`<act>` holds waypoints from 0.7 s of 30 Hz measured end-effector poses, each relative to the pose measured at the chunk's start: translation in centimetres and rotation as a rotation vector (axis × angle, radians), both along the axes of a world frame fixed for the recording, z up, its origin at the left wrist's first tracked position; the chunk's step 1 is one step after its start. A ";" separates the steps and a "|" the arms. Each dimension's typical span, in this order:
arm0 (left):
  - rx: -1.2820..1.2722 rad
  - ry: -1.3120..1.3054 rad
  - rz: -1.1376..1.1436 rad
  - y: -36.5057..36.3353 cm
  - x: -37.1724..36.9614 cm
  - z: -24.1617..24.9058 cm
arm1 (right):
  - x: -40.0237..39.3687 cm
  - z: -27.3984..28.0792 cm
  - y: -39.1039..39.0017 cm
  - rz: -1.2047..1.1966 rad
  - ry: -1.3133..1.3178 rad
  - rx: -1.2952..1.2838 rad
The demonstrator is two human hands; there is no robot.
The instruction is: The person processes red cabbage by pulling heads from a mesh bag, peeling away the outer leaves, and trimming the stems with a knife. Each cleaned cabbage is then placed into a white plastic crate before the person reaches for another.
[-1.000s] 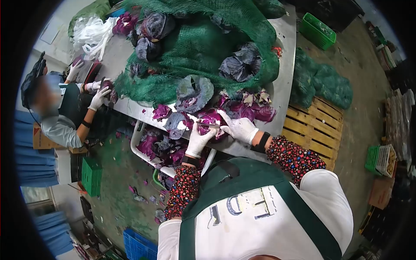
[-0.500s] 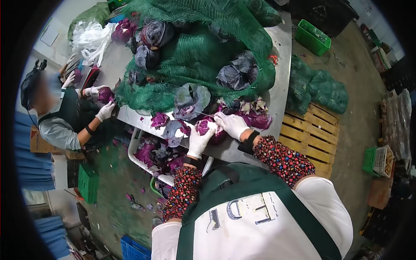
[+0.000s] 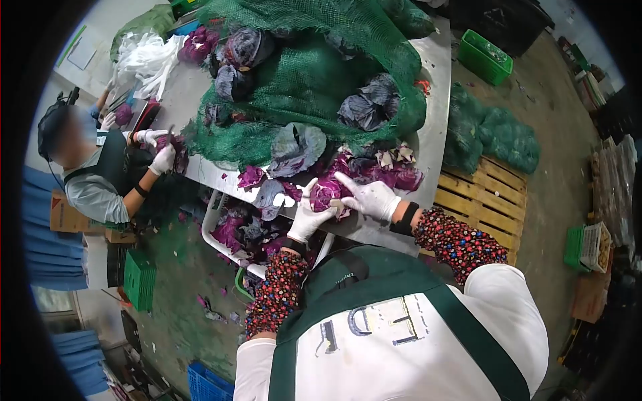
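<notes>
A purple-red cabbage [image 3: 326, 194] rests in my left hand [image 3: 308, 215], whose gloved fingers wrap round its left and lower side near the table's front edge. My right hand [image 3: 374, 200], also in a white glove, is against the cabbage's right side. Its index finger reaches over the top of the head and its thumb lies lower; the other fingers look curled, and what they hold, if anything, is hidden. Loose purple leaves [image 3: 394, 175] lie just beyond my right hand. Left of the cabbage are a large dull outer leaf [image 3: 297, 148] and a smaller one [image 3: 269, 199].
A green mesh sack [image 3: 294, 93] with several cabbages covers much of the metal table [image 3: 438, 87]. Below the edge, a white-framed bin [image 3: 212, 230] holds trimmed leaves. At left, a co-worker [image 3: 100, 180] handles another cabbage. A wooden pallet [image 3: 485, 200] stands at right.
The thin blade that showed at my right hand is out of sight. My right index finger has stretched over the cabbage, and the hand has shifted slightly right. The cabbage is more exposed.
</notes>
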State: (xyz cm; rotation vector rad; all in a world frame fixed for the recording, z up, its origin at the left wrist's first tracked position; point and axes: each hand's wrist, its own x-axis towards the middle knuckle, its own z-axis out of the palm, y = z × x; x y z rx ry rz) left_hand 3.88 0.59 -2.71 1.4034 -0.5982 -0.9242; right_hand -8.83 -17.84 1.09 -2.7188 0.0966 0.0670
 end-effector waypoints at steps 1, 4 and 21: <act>0.000 -0.059 -0.008 -0.2 0.3 -0.3 | 0.1 -1.1 0.2 0.022 -0.063 -0.029; 0.043 -0.133 0.006 -0.4 0.8 -1.4 | 1.0 -1.0 -0.2 0.056 0.009 -0.009; 0.107 -0.119 -0.196 -2.0 1.8 -0.5 | 3.6 -1.3 -3.4 -0.108 -0.132 0.378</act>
